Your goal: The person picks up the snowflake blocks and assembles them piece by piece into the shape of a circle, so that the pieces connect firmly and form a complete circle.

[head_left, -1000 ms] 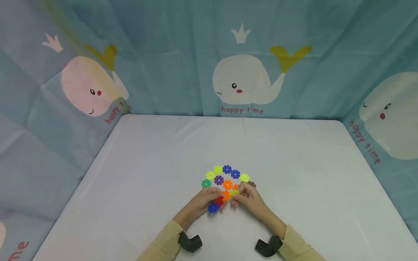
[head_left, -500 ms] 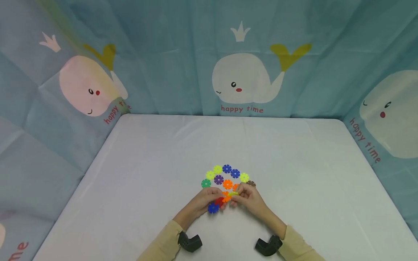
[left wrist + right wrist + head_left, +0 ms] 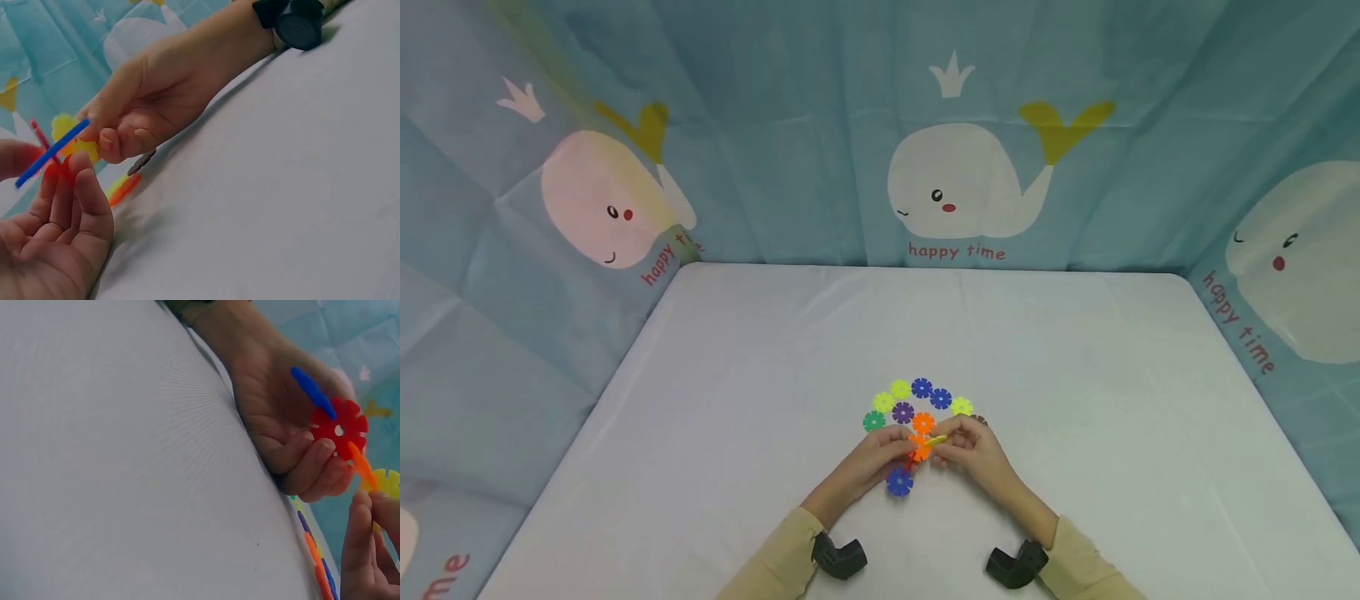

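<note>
A small chain of notched plastic discs hangs between the two hands, lifted just above the table (image 3: 737, 375) near the person's side. At its middle is a red disc (image 3: 351, 417); a blue disc (image 3: 312, 392) is slotted crosswise into one side of it and an orange disc (image 3: 362, 465) into the other, each turned against its neighbour, as notch-to-notch joints seem to require. The left hand (image 3: 880, 450) pinches the red disc between thumb and curled fingers, probably to steady the chain while leaving the orange rim exposed. The right hand (image 3: 973, 450) has thumb and fingertips closed on a yellow disc (image 3: 389, 481), gripped by its outer edge, likely so the opposite edge can meet the orange one. The two touch or nearly so; whether their notches interlock cannot be told. Just beyond the hands, loose discs lie flat in a rough arc, seemingly within easy reach: a green disc (image 3: 874, 421), a purple disc (image 3: 903, 412) and a brown disc (image 3: 978, 420) among them. Black wrist devices (image 3: 840, 557) sit below both hands, and a whale-printed curtain (image 3: 812, 100) surrounds the table.
</note>
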{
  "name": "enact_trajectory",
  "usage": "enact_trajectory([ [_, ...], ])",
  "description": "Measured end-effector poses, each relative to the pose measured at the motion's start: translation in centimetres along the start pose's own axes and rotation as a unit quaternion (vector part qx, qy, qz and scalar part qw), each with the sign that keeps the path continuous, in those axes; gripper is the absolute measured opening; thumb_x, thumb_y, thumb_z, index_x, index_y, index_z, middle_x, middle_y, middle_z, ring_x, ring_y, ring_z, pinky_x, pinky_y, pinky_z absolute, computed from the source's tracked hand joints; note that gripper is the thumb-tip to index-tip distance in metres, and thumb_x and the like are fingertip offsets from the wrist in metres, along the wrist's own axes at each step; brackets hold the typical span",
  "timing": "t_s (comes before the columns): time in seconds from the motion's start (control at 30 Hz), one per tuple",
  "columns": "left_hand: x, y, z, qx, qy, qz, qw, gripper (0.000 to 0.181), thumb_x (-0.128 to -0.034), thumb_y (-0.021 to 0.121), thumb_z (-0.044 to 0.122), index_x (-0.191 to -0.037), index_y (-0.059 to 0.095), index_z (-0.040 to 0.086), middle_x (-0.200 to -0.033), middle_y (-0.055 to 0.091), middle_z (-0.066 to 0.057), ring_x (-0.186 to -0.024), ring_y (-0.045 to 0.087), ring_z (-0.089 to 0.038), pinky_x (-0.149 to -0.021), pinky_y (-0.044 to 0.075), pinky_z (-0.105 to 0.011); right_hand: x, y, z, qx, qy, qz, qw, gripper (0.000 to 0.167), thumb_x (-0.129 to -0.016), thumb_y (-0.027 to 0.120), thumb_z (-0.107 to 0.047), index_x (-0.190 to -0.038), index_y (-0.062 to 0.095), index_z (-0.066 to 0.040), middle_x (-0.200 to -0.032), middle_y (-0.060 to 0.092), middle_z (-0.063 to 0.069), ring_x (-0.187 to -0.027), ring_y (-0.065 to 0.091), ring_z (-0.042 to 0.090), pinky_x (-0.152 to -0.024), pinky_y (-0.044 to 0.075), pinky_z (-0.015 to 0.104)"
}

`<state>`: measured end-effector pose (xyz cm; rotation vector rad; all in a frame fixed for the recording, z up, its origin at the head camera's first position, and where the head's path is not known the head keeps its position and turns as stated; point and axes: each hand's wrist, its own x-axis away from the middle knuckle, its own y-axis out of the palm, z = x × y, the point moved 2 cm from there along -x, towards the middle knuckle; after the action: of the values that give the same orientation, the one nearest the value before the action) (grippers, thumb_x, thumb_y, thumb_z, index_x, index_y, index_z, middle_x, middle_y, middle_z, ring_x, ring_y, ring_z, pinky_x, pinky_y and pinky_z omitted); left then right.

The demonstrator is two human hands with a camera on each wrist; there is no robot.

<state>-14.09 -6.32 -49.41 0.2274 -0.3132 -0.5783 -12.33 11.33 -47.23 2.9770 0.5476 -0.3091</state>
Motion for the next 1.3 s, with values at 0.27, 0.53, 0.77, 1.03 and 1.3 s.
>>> enact_trajectory([
  [0.27,-0.25,-0.14,-0.06,0.020,-0.019,0.021,0.9994,0.006,-0.0885,0.051,0.008,-0.085,0.052,0.002,-0.076,0.057,-0.008,-0.068,0.054,-0.015,-0.070,0.046,-0.024,0.09,-0.51,-0.72,0.085,-0.050,0.034,0.9945,0.012,-0.080,0.055,0.017,-0.091,0.053,0.014,-0.076,0.057,0.028,-0.058,0.055,0.035,-0.052,0.049,0.037],
  [0.53,-0.42,-0.26,-0.31,0.007,-0.002,-0.005,1.0000,0.009,-0.0899,0.050,0.010,-0.084,0.051,0.003,-0.075,0.056,-0.007,-0.066,0.054,-0.014,-0.066,0.046,-0.023,0.14,-0.35,-0.83,0.051,-0.058,0.007,0.9970,0.010,-0.079,0.053,0.019,-0.088,0.053,0.015,-0.075,0.056,0.031,-0.062,0.058,0.037,-0.055,0.050,0.039],
  [0.77,-0.33,-0.34,-0.51,0.000,-0.003,-0.006,1.0000,0.010,-0.0898,0.050,0.011,-0.083,0.052,0.004,-0.074,0.058,-0.006,-0.066,0.054,-0.014,-0.065,0.047,-0.023,0.25,-0.22,-0.70,0.067,-0.097,-0.007,0.9931,0.014,-0.078,0.053,0.021,-0.090,0.053,0.015,-0.074,0.056,0.030,-0.060,0.057,0.037,-0.052,0.049,0.039],
  [1.03,-0.33,-0.39,-0.33,-0.006,-0.004,-0.009,0.9999,0.009,-0.0899,0.049,0.010,-0.083,0.051,0.005,-0.074,0.058,-0.007,-0.064,0.054,-0.015,-0.063,0.047,-0.024,0.15,-0.33,-0.50,0.060,-0.105,-0.009,0.9926,0.015,-0.076,0.053,0.023,-0.088,0.054,0.014,-0.077,0.057,0.027,-0.063,0.059,0.035,-0.054,0.050,0.039],
  [1.3,-0.24,-0.38,-0.21,0.007,-0.014,0.007,0.9998,0.010,-0.0888,0.052,0.011,-0.083,0.051,0.004,-0.074,0.056,-0.007,-0.064,0.054,-0.015,-0.063,0.047,-0.023,0.20,-0.30,-0.61,0.053,-0.103,0.003,0.9932,0.014,-0.076,0.052,0.023,-0.088,0.054,0.014,-0.076,0.055,0.030,-0.063,0.058,0.036,-0.055,0.050,0.039],
])
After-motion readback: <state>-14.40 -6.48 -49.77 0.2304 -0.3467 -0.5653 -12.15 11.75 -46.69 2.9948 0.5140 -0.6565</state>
